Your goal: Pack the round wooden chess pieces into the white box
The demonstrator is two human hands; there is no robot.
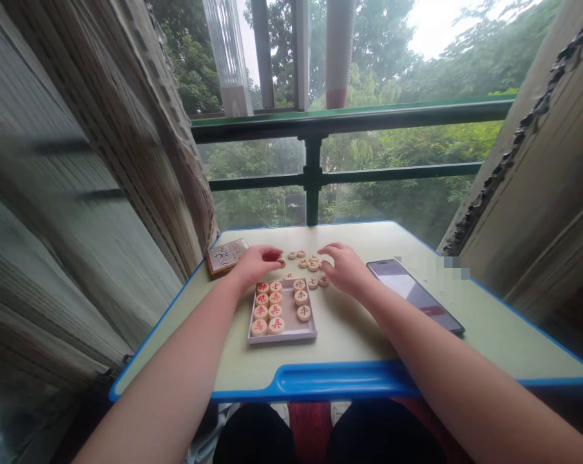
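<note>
The left hand [256, 263] is part-closed, with thumb and fingers bracketing a single disc [282, 263] beyond the far-left corner of the tray [288, 338]; whether the disc is firmly pinched or only touched cannot be told. The right hand [343, 265] is spread, with no disc visibly clasped; contact between its thumb and the nearest loose discs [313, 265] cannot be confirmed.

Probable faults: a thin fingertip grip by the left hand may let the round disc slip and roll across the smooth worktop [344, 341]. A sweep by the right hand may scatter the loose discs. The left forearm passes close to the tray; an inward swing may knock its left wall and disturb the red-marked discs [276, 312]. The right forearm lies beside the phone [414, 293] and may nudge it.

Orientation: the tray lies flat, open side up, its near wall facing the person and roughly parallel to the worktop's near edge, slightly skewed. It appears nearly square, so no long axis can be stated. Its disc columns run away from the person: two red-marked columns at left, one dark-marked column [301, 298] at right, a gap between. The discs are round and lie face up. The patterned box [227, 256] sits outboard of the left hand, angled.
</note>
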